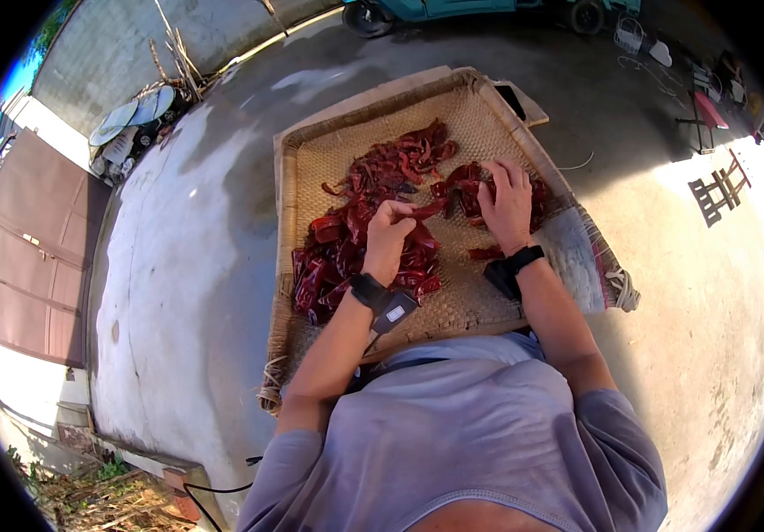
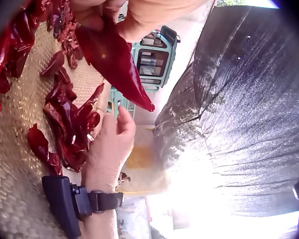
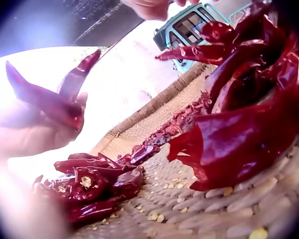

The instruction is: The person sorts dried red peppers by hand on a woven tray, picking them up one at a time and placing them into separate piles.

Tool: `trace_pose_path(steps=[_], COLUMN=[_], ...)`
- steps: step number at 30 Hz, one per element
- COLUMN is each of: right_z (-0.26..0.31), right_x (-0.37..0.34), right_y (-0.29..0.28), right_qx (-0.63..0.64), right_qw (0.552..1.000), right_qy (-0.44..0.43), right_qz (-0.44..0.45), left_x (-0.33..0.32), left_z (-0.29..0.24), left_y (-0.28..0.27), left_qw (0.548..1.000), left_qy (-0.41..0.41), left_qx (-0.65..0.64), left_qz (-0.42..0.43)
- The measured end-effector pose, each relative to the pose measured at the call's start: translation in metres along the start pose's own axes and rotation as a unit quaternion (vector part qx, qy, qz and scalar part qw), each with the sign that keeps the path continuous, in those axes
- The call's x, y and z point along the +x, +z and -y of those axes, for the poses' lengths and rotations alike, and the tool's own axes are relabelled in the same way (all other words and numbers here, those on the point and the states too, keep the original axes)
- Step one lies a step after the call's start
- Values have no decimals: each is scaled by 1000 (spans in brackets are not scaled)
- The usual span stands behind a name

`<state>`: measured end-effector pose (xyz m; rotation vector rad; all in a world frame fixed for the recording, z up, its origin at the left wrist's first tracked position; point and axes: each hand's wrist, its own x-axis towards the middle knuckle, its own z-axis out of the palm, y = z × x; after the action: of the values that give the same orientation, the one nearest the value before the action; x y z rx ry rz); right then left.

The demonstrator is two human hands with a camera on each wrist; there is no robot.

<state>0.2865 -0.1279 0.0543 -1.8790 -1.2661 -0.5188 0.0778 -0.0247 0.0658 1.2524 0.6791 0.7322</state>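
Note:
In the head view, my left hand (image 1: pixel 387 241) pinches a glossy dried red chili pepper (image 2: pixel 117 64) between thumb and fingers. Two pointed red parts stick up from that hand in the right wrist view. Below it lies a heap of whole chilies (image 1: pixel 315 270). My right hand (image 1: pixel 508 211) is over a smaller pile of red chilies (image 1: pixel 463 188), its fingers spread loosely and bent a little, with nothing visible between them. Shrivelled, darker chili pieces (image 1: pixel 413 152) form a third heap farther back. All lie in a shallow woven tray (image 1: pixel 475 239).
Pale seeds (image 3: pixel 157 217) are scattered on the weave. A grey sheet (image 1: pixel 568 262) covers the tray's right front corner. The tray's bound rim (image 1: pixel 282 230) surrounds the chilies. Beyond the tray, a teal vehicle (image 1: pixel 453 9) stands on the concrete yard.

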Motion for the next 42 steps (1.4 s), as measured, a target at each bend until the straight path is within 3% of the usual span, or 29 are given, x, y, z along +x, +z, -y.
trace_pose_path(steps=[1,3,5,6,9,10,13,16,19,21,27,31,35,38,39,41,42], right_z=[9,25,22,25,25,18,7,-5,-17,-19,-22,-21,-17,-17,-15,-7,-2], right_x=[2,2,-9,-9,-4,-3,2,7,8,8,11,16,17,15,12,9,8], right_y=[-6,-16,6,8,-1,1,-6,-16,-17,-18,-16,-26,-29,-21,-20,-16,-15], right_qx=[115,337,420,428,418,367,231,124,-67,-46,76,67,66,63,89,142,130], right_qw=[991,915,883,867,850,909,967,973,982,982,976,975,975,979,983,985,988], right_qy=[34,100,35,40,147,62,104,193,121,141,99,63,48,31,41,58,16], right_qz=[67,196,206,254,285,188,36,-35,-128,-120,-176,-204,-208,-192,-155,-82,-77], left_x=[1,0,-1,-3,-9,-8,-10,-10,-9,-11,-7,-10,-22,-22,-24,-20,-18], left_z=[4,9,12,12,12,14,19,24,26,22,31,43,39,1,-15,-25,-29], left_y=[1,5,10,13,22,22,23,28,32,36,54,71,74,61,54,33,23], left_qw=[1000,1000,999,1000,1000,1000,999,999,998,994,993,966,955,922,881,811,792], left_qy=[2,3,2,0,-4,-3,-10,-29,-62,-103,-99,-143,-75,-19,82,111,92], left_qx=[0,9,30,21,-9,6,39,28,-12,-22,-38,-106,83,311,431,569,600], left_qz=[2,10,23,17,-4,-2,-1,4,6,-1,48,188,275,229,175,79,62])
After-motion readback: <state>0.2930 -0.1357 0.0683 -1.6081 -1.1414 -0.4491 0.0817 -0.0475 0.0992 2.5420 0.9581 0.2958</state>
